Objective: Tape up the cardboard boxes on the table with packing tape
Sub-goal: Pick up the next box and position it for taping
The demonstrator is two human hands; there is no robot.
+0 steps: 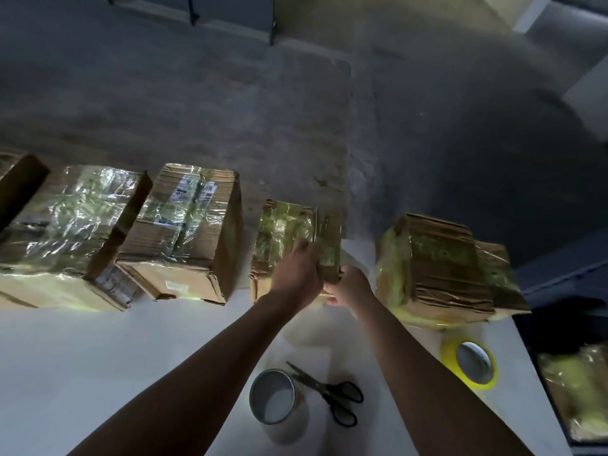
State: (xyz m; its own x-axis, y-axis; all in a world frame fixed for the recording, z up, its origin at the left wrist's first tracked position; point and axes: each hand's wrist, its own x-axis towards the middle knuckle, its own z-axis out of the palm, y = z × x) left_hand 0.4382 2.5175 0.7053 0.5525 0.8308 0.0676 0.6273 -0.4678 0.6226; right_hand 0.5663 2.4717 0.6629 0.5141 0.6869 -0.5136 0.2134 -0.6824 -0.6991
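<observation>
Our right hand (pixel 348 286) grips the near right corner of the small taped box (pixel 286 232), mid-row at the far edge of the worktop (pixel 131 357); our left hand (pixel 296 271) lies on its top, and we cannot tell whether its fingers hold anything

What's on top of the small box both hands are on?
Yellowish tape covers the top of the small box, and the left hand rests on it; the right hand grips its near corner. The hands hide the cardboard beneath them.
</observation>
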